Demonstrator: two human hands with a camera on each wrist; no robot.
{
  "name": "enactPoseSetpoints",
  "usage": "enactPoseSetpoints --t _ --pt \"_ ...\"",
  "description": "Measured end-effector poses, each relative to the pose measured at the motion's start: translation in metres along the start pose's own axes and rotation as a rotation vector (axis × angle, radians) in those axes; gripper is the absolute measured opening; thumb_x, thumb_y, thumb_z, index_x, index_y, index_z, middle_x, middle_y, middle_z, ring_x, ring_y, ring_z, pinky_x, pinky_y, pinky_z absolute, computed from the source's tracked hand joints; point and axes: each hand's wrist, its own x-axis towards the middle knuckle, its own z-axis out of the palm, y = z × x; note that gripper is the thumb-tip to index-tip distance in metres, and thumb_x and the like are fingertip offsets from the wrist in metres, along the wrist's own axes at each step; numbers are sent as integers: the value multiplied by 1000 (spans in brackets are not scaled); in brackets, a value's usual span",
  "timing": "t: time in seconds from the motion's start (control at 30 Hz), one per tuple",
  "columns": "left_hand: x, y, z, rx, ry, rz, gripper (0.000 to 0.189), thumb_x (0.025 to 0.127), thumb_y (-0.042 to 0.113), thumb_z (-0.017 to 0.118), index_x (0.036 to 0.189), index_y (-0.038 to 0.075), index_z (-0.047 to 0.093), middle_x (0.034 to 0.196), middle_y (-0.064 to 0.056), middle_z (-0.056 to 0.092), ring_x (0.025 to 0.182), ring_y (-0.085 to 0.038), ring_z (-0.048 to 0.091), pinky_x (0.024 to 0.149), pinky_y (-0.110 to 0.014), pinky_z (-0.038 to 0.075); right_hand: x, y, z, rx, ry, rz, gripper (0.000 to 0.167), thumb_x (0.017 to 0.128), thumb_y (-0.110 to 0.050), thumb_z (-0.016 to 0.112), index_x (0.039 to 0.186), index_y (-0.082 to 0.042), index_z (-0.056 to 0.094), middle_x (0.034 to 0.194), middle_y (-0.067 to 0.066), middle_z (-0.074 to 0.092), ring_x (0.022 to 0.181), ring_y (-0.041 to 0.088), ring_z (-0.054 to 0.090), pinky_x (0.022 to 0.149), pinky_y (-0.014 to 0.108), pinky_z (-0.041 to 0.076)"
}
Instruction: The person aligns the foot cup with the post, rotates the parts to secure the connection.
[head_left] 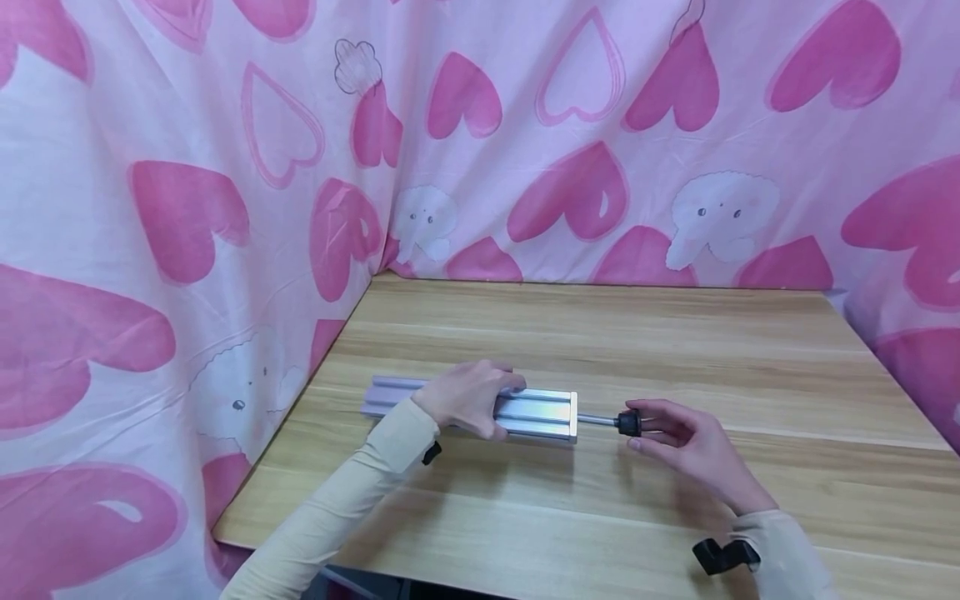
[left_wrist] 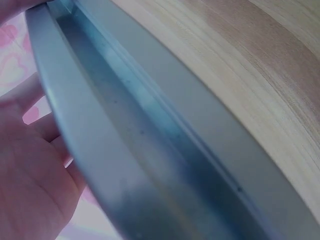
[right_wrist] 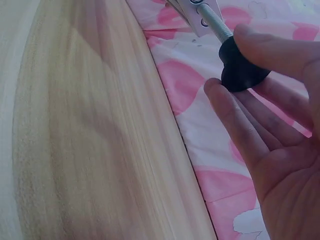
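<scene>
My left hand (head_left: 467, 398) grips a silver aluminium profile (head_left: 540, 406) around its middle, thumb on the near side and fingers over the far side. Long grooves run along the profile (left_wrist: 85, 100), filling much of the left wrist view. From its right end sticks out a threaded rod (head_left: 597, 419) with a black levelling foot (head_left: 629, 422) at the tip. Thumb and fingers of my right hand (head_left: 693, 437) pinch that foot at its base. In the right wrist view the rod (right_wrist: 215, 22) enters a hole in the profile's end plate (right_wrist: 196, 14), which shows further holes.
A wood-grain table (head_left: 525, 525) lies under both hands, which cast shadows on it. Pink and white curtains (head_left: 562, 192) with hearts hang along its back and left edges. Black straps (head_left: 726, 556) sit at the wrists.
</scene>
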Motion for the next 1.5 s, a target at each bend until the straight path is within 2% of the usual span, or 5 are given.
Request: enactPoseSetpoints --t 0.3,0.63,0.87,1.17,1.5 --pt "0 1 0 5 0 -7 63 69 44 78 125 18 65 103 3 67 83 -9 56 73 -24 51 -2 -3 -5 37 -76 162 45 93 -16 72 132 4 62 110 6 76 94 13 75 82 25 58" --pt "-1 2 1 17 11 -1 61 69 44 78 123 19 65 102 3 67 82 -9 57 70 -24 51 3 -4 -1 122 -149 221 39 105 -20 52 115 17 63 93 24 74 79 26 76 72 39 61" --pt "-1 1 2 4 8 -6 62 69 44 78 124 19 65 104 3 67 84 -9 58 73 -25 52 2 -4 -2 111 -152 187 42 107 -20 48 123 17 60 102 26 74 87 22 76 78 34 60" --pt "-1 -1 0 -35 10 -2 65 68 42 78 127 16 66 111 0 69 87 -9 58 79 -27 53 -7 0 2 48 -2 21 63 89 -3 73 147 -4 50 141 17 60 115 4 67 93 19 52" --pt "-1 0 0 -35 -1 9 64 68 43 76 125 15 66 109 1 69 86 -9 58 77 -26 52 -5 -3 4 63 37 -12 56 82 3 79 135 3 61 125 -6 72 103 6 72 85 23 57"
